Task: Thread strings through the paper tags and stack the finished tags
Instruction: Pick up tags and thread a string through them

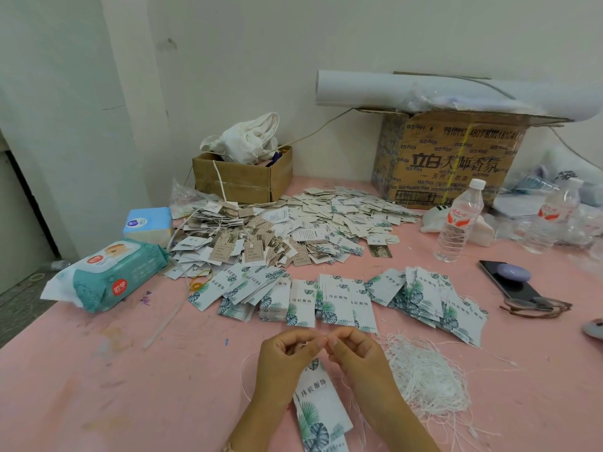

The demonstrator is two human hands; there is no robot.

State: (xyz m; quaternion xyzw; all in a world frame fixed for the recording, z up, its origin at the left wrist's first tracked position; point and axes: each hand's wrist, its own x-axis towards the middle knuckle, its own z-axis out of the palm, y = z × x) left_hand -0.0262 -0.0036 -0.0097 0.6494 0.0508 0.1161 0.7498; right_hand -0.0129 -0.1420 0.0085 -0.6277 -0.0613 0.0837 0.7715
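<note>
Your left hand (287,352) and right hand (354,350) meet over a near tag (321,402), their fingers (315,347) pinching a string (306,344); loose strings (427,380) lie right

A single wide camera, worn on the person's head, faces forward and down across the table (98,386). The left hand (287,357) and right hand (355,357) lie close beneath it, and the wall (261,60) stands farthest off.

Strings (427,376) lie right of the hands (321,349), tags (332,298) behind.
</note>
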